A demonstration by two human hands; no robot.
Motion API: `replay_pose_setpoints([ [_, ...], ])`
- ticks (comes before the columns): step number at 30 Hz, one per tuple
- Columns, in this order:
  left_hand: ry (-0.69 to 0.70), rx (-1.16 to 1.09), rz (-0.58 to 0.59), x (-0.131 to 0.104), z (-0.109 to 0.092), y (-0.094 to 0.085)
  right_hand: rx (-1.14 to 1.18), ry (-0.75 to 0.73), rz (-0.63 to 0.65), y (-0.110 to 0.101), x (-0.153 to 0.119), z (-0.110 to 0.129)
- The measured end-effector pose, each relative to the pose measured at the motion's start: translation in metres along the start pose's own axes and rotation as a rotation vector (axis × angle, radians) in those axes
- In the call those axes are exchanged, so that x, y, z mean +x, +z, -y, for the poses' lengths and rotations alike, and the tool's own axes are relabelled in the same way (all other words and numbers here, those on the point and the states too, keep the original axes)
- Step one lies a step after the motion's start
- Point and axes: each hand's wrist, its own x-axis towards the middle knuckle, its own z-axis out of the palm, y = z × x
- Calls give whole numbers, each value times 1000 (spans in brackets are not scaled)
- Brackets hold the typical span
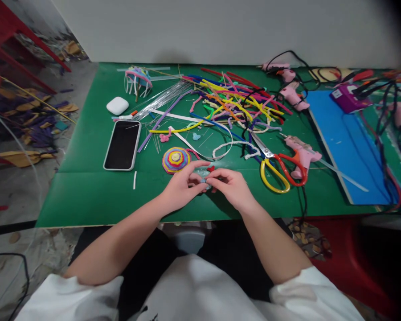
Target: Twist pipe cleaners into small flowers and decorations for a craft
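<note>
My left hand (183, 185) and my right hand (233, 187) meet low over the front of the green table (87, 196). Between the fingertips of both is a small light-blue pipe-cleaner piece (203, 180), mostly hidden by the fingers. A bit of red pipe cleaner (210, 169) shows just beyond them; whether it is joined to the blue piece I cannot tell. Left of my hands lies a round disc coiled in coloured rings (176, 160). Behind it are a pink pipe-cleaner shape (165, 136) and a light-blue one (196, 137).
Scissors (274, 167) and a pink glue gun (302, 156) lie to the right, before a blue board (341, 147). A heap of pipe cleaners (234, 100) fills the back. At left are a phone (122, 145), a white case (117, 105) and a small umbrella-shaped craft (138, 79).
</note>
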Motion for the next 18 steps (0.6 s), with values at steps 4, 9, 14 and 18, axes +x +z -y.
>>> replay_pose_setpoints([
  [4, -11, -40, -16, 1, 2, -1, -20, -20, -20, 3, -1, 0],
  [9, -13, -86, -62, 4, 4, -3, 2, -27, -68, 2, 0, -1],
  [14, -50, -96, -126, 6, 4, -5, 20, -24, -44, -2, 0, -3],
  [18, -58, 60, -200, 4, 8, -11, -246, -54, 54, -9, -4, -1],
])
